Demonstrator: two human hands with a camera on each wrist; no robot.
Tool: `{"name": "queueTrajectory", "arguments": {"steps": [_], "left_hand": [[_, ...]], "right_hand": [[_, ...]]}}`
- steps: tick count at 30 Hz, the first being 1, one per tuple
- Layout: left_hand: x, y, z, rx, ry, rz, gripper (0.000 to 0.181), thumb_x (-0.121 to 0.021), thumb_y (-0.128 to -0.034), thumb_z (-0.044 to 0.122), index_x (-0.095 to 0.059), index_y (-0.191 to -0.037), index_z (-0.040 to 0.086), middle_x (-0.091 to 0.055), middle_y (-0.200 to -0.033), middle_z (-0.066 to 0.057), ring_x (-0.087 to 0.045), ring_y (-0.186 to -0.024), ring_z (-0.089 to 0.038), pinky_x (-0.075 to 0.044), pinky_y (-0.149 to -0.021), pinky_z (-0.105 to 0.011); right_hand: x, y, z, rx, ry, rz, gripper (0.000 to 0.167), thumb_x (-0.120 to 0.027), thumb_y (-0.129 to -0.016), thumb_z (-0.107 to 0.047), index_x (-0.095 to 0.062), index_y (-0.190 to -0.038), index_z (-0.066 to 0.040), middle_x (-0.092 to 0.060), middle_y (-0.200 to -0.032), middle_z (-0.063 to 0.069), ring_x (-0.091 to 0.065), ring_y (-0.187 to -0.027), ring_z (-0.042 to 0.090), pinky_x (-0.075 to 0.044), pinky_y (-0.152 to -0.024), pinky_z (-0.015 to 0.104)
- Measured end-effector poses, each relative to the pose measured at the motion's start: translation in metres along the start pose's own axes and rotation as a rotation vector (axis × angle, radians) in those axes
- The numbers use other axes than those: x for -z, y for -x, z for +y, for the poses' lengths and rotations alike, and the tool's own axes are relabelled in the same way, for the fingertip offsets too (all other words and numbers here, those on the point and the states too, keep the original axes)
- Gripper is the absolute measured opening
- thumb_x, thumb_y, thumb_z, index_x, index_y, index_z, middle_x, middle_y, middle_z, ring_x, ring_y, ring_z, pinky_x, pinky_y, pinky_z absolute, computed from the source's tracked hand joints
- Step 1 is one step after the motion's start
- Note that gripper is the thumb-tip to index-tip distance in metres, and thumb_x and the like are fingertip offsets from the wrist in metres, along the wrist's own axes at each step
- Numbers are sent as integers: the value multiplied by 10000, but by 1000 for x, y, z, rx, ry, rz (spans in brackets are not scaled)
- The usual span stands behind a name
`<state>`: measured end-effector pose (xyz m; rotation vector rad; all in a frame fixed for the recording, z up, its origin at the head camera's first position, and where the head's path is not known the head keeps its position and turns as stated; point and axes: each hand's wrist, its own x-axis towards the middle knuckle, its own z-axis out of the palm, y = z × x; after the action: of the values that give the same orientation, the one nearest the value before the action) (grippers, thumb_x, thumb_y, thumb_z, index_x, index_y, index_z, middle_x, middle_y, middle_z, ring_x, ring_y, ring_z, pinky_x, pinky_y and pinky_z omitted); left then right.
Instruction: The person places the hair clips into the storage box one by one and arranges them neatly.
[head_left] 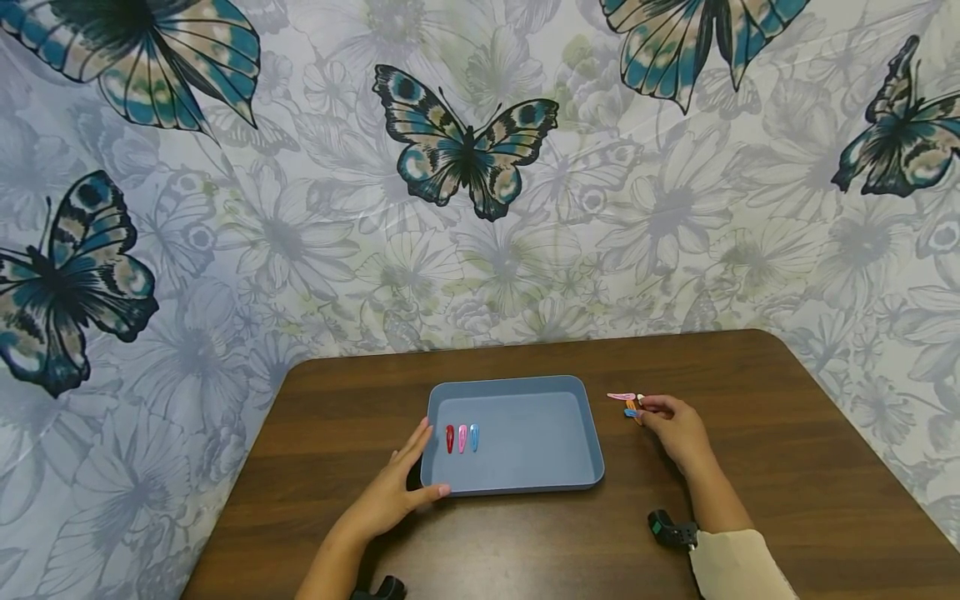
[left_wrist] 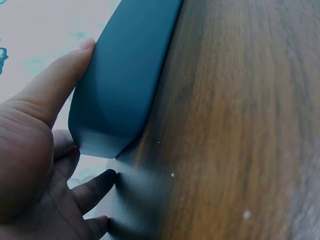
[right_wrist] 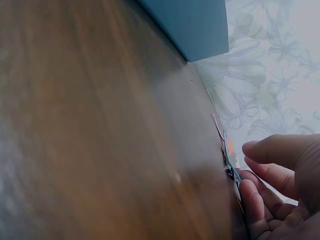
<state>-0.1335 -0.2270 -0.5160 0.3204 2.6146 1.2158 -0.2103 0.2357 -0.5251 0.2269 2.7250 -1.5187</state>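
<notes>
A blue-grey tray (head_left: 525,433) holds a red hair clip (head_left: 450,439), a pink hair clip (head_left: 462,438) and a blue hair clip (head_left: 475,437), lined up upright near its left side. My left hand (head_left: 390,492) touches the tray's near left corner, thumb on the front rim and fingers extended along the left side. Right of the tray, my right hand (head_left: 678,429) reaches over a small pile of clips, among them a pink clip (head_left: 621,397), an orange clip (head_left: 631,405) and a blue clip (head_left: 631,413). In the right wrist view the thumb stands apart from the fingers (right_wrist: 252,200) beside the pile.
The brown wooden table (head_left: 510,550) has rounded far corners. Behind it hangs a cloth (head_left: 517,275) printed with flowers and butterflies. A black wrist device (head_left: 671,531) sits by the right sleeve (head_left: 738,567).
</notes>
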Motion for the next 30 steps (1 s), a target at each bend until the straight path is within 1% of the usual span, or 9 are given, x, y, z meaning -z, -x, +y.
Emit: {"name": "queueTrajectory", "arguments": {"steps": [3, 5, 8, 11, 15, 19, 30], "left_hand": [[1, 0, 0, 2, 8, 0, 1013, -761, -864, 499, -156, -1640, 259, -22, -1728, 64, -71, -1581, -378, 26, -1231, -678], [2, 0, 1, 9, 8, -7, 1014, -759, -864, 504, -149, -1640, 271, -12, -1727, 80, -63, -1584, -365, 27, -1234, -673], [3, 0, 1, 15, 3, -18, 1016, -754, -863, 518, -140, -1639, 288, 0, -1723, 107, -52, -1588, -342, 30, -1241, -660], [3, -1, 0, 17, -5, -25, 1016, -746, -864, 532, -132, -1638, 295, 10, -1720, 124, -45, -1589, -317, 32, -1249, -643], [2, -1, 0, 6, -2, -14, 1008, -748, -871, 510, -142, -1640, 268, 1, -1725, 90, -48, -1585, -348, 36, -1241, -657], [1, -1, 1, 4, -4, -4, 1001, -753, -876, 491, -148, -1640, 264, -11, -1727, 75, -58, -1582, -377, 26, -1235, -671], [1, 0, 1, 18, 1, -11, 1004, -747, -874, 508, -138, -1639, 282, -3, -1725, 85, -42, -1582, -376, 41, -1231, -673]], "right_hand": [[0, -1, 1, 28, 68, 8, 374, -692, -942, -171, -665, -1266, 13, -696, -1173, 201, -605, -909, 150, -479, -738, 218], [0, -1, 2, 49, 114, 12, 367, -704, -937, -178, -677, -1251, 9, -694, -1143, 202, -605, -903, 180, -468, -731, 258], [-2, 0, 2, 74, 158, 21, 331, -718, -930, -166, -698, -1213, 4, -683, -1092, 193, -604, -896, 210, -457, -727, 286], [-3, 1, 2, 75, 187, 29, 298, -720, -929, -160, -712, -1183, -5, -641, -1082, 190, -596, -913, 238, -445, -723, 293], [-5, 2, 3, 73, 212, 38, 275, -719, -932, -163, -720, -1161, -11, -611, -1084, 194, -593, -924, 260, -440, -716, 291], [-6, 1, 4, 88, 224, 46, 256, -718, -930, -159, -727, -1140, -12, -615, -1074, 189, -600, -904, 253, -444, -715, 290], [-8, -1, 4, 110, 236, 66, 178, -718, -916, -134, -748, -1054, -26, -622, -1006, 150, -576, -832, 213, -432, -700, 288]]}}
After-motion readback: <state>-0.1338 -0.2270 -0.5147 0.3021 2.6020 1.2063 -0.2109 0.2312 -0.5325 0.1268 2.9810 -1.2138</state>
